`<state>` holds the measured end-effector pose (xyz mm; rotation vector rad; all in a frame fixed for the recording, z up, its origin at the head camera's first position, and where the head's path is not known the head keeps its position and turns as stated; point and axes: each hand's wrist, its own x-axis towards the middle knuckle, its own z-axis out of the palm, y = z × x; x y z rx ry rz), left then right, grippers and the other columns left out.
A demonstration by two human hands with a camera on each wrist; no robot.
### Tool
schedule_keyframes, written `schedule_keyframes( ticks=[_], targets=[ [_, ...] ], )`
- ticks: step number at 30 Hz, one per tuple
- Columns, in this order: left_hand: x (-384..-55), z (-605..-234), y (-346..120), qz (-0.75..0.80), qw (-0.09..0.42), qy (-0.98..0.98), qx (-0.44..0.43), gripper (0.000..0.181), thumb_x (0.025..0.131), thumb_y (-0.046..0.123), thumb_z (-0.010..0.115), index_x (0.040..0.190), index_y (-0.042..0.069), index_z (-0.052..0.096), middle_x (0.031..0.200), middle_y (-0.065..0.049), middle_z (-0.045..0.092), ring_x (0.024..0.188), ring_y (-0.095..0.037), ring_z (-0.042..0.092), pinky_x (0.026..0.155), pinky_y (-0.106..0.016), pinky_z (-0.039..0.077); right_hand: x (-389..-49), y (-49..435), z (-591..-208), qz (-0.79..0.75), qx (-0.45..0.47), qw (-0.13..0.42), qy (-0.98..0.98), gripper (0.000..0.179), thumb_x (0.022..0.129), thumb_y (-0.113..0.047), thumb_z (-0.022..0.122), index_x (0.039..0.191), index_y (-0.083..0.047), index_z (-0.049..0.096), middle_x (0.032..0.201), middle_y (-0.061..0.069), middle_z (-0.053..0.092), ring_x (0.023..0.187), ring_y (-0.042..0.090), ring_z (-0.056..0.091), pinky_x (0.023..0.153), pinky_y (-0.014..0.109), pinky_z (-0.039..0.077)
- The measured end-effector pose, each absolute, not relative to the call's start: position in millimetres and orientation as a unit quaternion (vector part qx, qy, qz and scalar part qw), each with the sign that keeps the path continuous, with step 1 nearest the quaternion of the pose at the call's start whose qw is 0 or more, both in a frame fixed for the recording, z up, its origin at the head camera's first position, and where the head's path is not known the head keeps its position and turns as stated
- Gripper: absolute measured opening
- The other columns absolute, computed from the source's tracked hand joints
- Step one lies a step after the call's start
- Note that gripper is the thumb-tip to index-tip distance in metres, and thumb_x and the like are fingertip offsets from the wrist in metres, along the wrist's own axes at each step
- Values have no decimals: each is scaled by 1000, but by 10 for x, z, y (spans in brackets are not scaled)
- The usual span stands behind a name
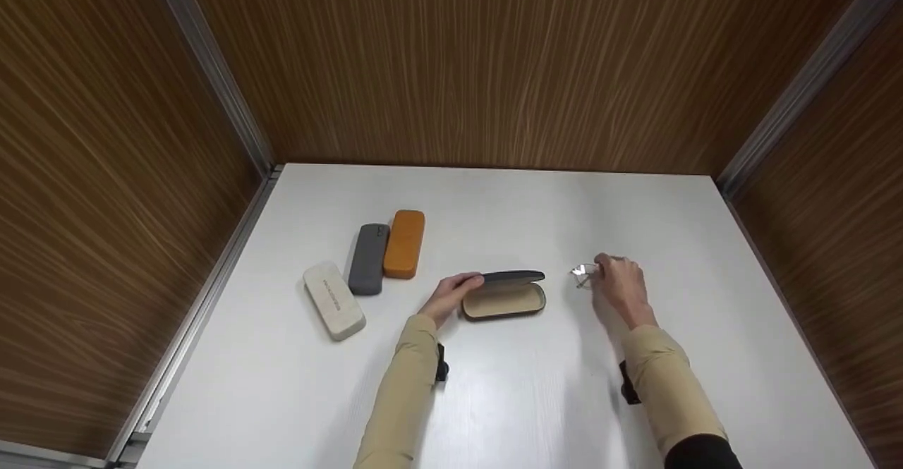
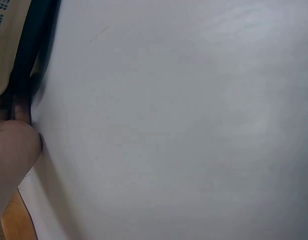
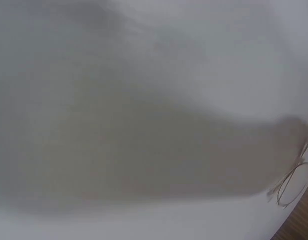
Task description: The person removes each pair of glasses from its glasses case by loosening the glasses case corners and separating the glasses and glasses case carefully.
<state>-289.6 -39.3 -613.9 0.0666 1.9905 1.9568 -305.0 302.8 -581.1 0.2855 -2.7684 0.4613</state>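
A dark eyeglass case with a beige lining stands open on the table. My left hand grips its left end, with the thumb on the lid. In the left wrist view, part of the case and the left hand show at the left edge. To the right of the case, my right hand pinches a pair of thin-rimmed eyeglasses just above or at the table. The eyeglasses peek in at the right edge of the right wrist view, where the fingers are out of sight.
On the left of the white table lie an orange case, a grey case and a cream case, all closed. Wood-grain panels rise at the back and both sides.
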Motion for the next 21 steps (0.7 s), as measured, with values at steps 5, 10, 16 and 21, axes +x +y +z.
schedule_keyframes(
  ticks=[5,10,16,21],
  targets=[
    [-2909,-6118,-403,687,175,705,21,51,100,33,63,140,2,57,147,-17,55,144,-31,45,124,-41,32,-2963,2682,-5882,283,112,272,-913,15,86,6,65,99,6,72,92,24,75,83,44,72,74,55,58],
    [-2907,-6122,-405,682,175,710,27,53,100,33,62,141,1,55,149,-18,53,145,-33,43,124,-43,31,-2825,2378,-6006,437,83,233,-865,19,93,-1,63,108,6,71,99,21,76,86,33,71,81,32,57],
    [-2908,-6150,-406,681,172,711,30,52,100,31,62,141,0,55,149,-19,53,145,-34,43,124,-42,31,-2690,2182,-6109,560,48,90,-822,43,101,-13,59,139,6,52,131,27,64,116,35,65,96,19,50],
    [-2909,-6144,-412,683,183,706,34,53,101,33,60,143,1,53,152,-18,50,147,-33,40,125,-41,30,-2607,2147,-6152,576,74,14,-814,65,94,-8,69,150,5,38,138,30,57,132,43,54,117,46,40]
  ],
)
